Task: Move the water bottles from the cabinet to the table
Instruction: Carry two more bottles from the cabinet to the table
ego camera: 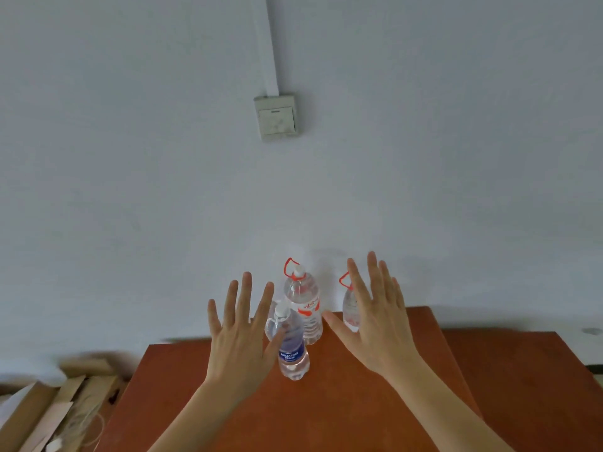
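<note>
Both hands hover spread wide, fingers straight, holding nothing. Between the left hand (241, 337) and the right hand (375, 318) stand a small blue-label bottle (292, 349), just by the left thumb, and a taller red-label bottle (303, 305) beyond it. A third bottle (349, 309) shows partly behind the right fingers. All are upright on a brown wooden top (342, 406).

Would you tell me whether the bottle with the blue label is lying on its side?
No, the blue-label bottle stands upright, cap at the top, on the brown wooden top.
</note>
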